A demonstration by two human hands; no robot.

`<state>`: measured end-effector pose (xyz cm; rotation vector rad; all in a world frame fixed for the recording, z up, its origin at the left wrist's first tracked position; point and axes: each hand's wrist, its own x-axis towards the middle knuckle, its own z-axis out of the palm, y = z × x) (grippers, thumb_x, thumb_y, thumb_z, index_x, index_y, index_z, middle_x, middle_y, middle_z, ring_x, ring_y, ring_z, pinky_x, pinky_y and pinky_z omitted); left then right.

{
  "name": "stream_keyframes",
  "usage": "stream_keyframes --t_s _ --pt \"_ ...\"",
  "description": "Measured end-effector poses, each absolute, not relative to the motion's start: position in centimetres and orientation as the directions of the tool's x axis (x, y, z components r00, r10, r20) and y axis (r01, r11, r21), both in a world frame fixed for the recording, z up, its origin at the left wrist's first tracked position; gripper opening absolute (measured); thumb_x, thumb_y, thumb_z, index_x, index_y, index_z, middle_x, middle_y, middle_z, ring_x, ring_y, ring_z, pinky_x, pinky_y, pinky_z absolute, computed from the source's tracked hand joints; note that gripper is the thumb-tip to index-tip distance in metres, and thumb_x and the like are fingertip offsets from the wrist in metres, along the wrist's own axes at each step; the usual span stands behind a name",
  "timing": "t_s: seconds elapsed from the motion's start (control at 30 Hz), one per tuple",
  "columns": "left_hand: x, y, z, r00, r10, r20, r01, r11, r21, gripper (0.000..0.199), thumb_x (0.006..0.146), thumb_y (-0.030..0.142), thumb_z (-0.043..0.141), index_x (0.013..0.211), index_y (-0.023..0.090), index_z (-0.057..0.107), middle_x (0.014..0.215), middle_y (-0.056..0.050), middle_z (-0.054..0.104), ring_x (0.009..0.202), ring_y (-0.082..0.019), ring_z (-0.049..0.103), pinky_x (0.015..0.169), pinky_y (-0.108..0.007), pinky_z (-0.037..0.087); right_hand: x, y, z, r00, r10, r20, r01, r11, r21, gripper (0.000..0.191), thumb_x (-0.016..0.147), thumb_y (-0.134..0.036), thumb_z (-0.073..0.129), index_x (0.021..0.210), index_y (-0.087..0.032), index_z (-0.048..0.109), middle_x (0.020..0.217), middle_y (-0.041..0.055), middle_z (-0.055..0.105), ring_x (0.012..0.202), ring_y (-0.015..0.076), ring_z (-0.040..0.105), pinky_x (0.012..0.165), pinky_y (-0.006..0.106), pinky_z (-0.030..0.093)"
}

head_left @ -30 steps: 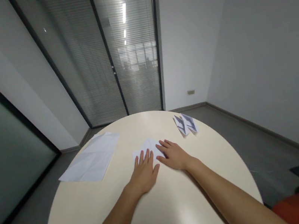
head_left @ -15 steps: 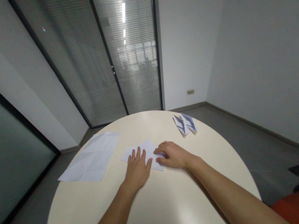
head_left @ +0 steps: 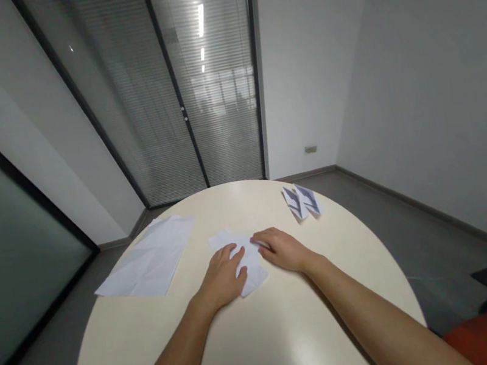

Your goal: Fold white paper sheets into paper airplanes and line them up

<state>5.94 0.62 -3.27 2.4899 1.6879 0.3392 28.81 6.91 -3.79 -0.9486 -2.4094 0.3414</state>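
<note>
Small white folded paper [head_left: 247, 262] lies mid-table, just in front of both hands, well right of the big creased sheet [head_left: 149, 259] and nearer the person than the two printed folded pieces [head_left: 301, 202]. Left hand [head_left: 222, 278] lies on the paper's left part, fingers loosely curled, thumb side on the sheet. Right hand [head_left: 282, 249] has fingers bent, tips on the paper's right edge; can't tell if pinching or just pressing. Looks like a fold in progress. To do it well: left hand pins paper flat to the round table [head_left: 274, 350], right aligns edges, then runs the crease w/ firm, even pressure from centre outward.
</note>
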Motion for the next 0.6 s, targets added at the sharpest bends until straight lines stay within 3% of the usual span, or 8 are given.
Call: stream_keyframes --t_s 0.27,0.6 --pt "6.8 -0.1 -2.2 0.340 0.936 0.089 0.910 -0.352 0.219 0.062 0.098 0.051 0.047 0.147 0.013 0.053 0.157 -0.017 0.046 0.143 -0.036 0.042 0.118 -0.051 0.034 28.9 7.0 -3.9 -0.578 0.724 0.376 0.606 0.689 -0.396 0.038 0.091 -0.017 0.056 0.127 -0.015 0.069 0.127 0.0120 0.071 0.119 0.0278 0.062 0.107 0.041 0.045" --pt "7.5 -0.4 -2.1 0.331 0.938 0.106 0.921 -0.345 0.180 0.062 0.100 0.050 0.045 0.145 0.008 0.053 0.157 -0.022 0.044 0.146 -0.035 0.041 0.119 -0.054 0.032 28.9 7.0 -3.9 -0.575 0.738 0.353 0.569 0.670 -0.477 0.040 0.086 -0.014 0.057 0.123 -0.019 0.072 0.121 0.0106 0.074 0.111 0.0251 0.065 0.102 0.039 0.047"
